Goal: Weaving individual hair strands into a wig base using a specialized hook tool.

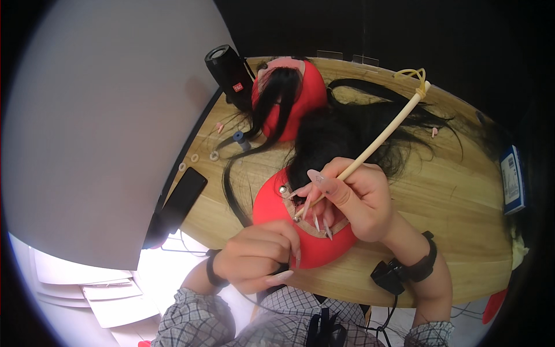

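A red head form [270, 196] lies on the table in front of me, with a beige lace edge [315, 230] and silver-headed pins [282, 189] on it. Long black hair [324, 141] spreads from it toward the back. My right hand [361, 196] is closed round a long pale wooden ventilating needle handle [384, 134], whose lower end reaches the lace; its fine tip is too small to make out. At the form's near left edge, my left hand [257, 254] is closed, pinching a dark tuft that looks like black hair, mostly hidden by its fingers.
Behind stands a second red head form [312, 95] with black hair, beside a black cylindrical speaker [228, 75]. A thread spool [240, 139], small rings [195, 158] and a black phone [185, 189] lie left. A blue-white box [512, 179] stands at the right edge.
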Tool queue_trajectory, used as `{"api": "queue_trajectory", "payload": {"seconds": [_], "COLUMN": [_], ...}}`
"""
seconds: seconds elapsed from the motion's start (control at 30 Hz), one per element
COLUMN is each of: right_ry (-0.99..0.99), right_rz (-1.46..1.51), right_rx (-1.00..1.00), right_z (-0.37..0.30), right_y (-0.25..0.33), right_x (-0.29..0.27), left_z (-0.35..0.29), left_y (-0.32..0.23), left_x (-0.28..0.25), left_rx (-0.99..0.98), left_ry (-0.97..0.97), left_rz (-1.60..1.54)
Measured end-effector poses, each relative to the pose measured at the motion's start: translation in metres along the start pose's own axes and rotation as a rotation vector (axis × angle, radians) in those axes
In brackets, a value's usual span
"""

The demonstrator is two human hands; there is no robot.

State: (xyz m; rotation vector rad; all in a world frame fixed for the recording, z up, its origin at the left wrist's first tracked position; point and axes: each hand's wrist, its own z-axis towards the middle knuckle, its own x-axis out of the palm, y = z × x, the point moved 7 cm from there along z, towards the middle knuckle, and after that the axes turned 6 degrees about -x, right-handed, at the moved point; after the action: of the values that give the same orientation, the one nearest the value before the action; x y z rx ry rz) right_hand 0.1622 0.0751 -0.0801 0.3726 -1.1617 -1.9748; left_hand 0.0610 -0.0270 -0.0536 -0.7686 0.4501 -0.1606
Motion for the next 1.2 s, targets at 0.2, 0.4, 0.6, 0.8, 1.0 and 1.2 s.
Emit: {"api": "queue_trajectory", "payload": {"seconds": [0.2,0.4,0.6,0.8,1.0,1.2], "right_ry": [-0.021,-0.082,-0.093,-0.11,-0.113,-0.143], "right_rz": [-0.049,0.012,0.027,0.007,-0.035,-0.055], "right_rx": [0.07,0.046,0.026,0.043,0.055,0.039], "right_z": [0.0017,0.0004,0.0009,0.0017,0.0031,0.0049], "right_y": [-0.0011,-0.0052,-0.0057,-0.0077,-0.0073,-0.0009], "right_x": [-0.0023,-0.0039,-0.0061,-0.0085,-0.0094,-0.009], "left_z": [-0.0024,-0.0037,-0.0027,-0.0017,-0.0007,-0.0024], "left_y": [0.0022,0.003,0.0034,0.002,0.0024,0.0027], "left_x": [-0.0023,-0.0033,-0.003,-0.0026,-0.0019,-0.0019], "left_rx": [-0.001,-0.009,-0.001,-0.012,-0.013,-0.018], "left_ry": [-0.03,-0.037,-0.039,-0.04,-0.03,-0.041], "left_rz": [-0.024,-0.03,-0.025,-0.008,-0.004,0.013]}}
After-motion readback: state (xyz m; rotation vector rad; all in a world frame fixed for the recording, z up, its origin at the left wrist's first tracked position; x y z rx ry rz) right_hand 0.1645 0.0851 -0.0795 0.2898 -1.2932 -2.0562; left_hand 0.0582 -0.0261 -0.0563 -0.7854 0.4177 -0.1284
